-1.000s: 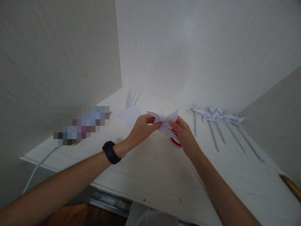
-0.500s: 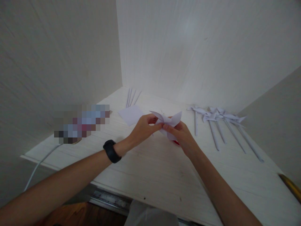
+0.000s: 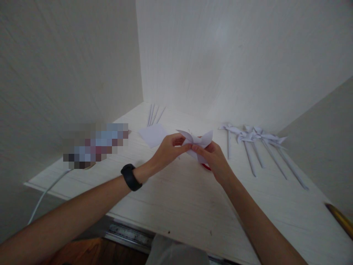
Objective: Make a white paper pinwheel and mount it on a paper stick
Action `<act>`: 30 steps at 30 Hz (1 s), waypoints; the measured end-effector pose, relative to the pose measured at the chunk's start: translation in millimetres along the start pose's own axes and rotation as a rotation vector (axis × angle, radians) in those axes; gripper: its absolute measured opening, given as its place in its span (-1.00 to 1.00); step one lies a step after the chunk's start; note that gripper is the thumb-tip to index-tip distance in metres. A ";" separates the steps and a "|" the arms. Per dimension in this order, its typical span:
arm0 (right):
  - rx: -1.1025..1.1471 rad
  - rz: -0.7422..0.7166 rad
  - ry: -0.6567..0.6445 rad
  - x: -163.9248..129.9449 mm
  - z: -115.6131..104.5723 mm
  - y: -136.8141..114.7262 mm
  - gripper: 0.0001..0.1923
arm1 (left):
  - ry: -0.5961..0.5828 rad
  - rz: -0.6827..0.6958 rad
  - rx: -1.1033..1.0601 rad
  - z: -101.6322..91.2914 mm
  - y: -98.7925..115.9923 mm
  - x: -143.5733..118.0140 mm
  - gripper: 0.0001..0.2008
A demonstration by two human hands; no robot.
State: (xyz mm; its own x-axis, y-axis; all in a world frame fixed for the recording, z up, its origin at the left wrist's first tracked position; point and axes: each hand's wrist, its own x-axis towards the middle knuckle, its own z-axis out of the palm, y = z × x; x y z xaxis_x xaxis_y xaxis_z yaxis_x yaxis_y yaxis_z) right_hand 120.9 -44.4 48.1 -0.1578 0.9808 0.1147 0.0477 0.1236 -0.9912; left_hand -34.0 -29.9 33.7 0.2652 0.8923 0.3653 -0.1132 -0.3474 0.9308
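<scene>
Fingers of both hands are meeting on a folded white paper pinwheel head (image 3: 199,144), which is being held up just above the middle of the white surface (image 3: 171,195). The left hand (image 3: 168,149), with a black wristband (image 3: 131,177) on its wrist, is pinching the paper's left side between thumb and fingertips, so its grip is grasping the pinwheel head. The right hand (image 3: 215,158) is closing its fingertips on the paper's centre and lower right side, so that grip is grasping the same piece. The two thumbs are nearly touching at the paper's middle. A sliver of something red (image 3: 206,167) is showing just under the right hand, against the surface; what it is cannot be told.

Behind the left hand, a flat white paper sheet (image 3: 153,134) is lying on the surface, and thin rolled paper sticks (image 3: 154,115) are lying beyond it, near the corner of the walls. To the right, well apart from the hands, finished paper pinwheels (image 3: 256,145) on long rolled stems are lying side by side. A blurred-out patch is sitting at the left side of the surface, with a white cable (image 3: 45,193) running down off the edge beside it.
</scene>
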 end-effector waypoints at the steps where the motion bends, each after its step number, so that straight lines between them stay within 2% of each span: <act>1: 0.005 -0.002 -0.016 -0.3 -0.7 -0.3 -0.62 | 0.002 -0.004 0.000 -0.6 0.3 0.4 -0.78; 7: 0.049 -0.056 -0.145 -2.0 -3.7 -0.4 -0.59 | 0.039 -0.032 -0.060 -3.8 4.8 4.4 -0.77; 13: 0.020 -0.045 -0.008 7.8 -4.7 1.4 -0.63 | 0.021 -0.086 -0.075 -1.8 11.1 3.7 -0.77; 17: 0.204 -0.111 -0.049 7.9 -8.6 1.0 -0.70 | -0.015 -0.085 -0.089 -0.7 13.2 2.6 -0.78; 20: 0.202 -0.104 -0.071 4.4 -8.3 2.9 -0.78 | -0.026 -0.080 -0.103 -0.8 12.9 2.8 -0.77; 26: 0.173 -0.023 -0.070 2.3 -4.4 6.6 -0.65 | -0.049 -0.099 -0.100 -1.2 11.0 3.0 -0.77; 30: 0.170 -0.016 -0.063 3.0 -5.3 7.0 -0.65 | -0.044 -0.114 -0.099 -0.4 12.7 2.7 -0.78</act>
State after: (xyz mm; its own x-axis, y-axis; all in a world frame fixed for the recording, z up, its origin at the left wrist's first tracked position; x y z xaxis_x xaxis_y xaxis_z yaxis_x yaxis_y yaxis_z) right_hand 126.0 -39.8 41.9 -0.2190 0.9668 0.1315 -0.1215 0.1067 -0.9868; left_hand -35.1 -31.8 46.5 0.3236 0.9100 0.2591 -0.1732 -0.2123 0.9617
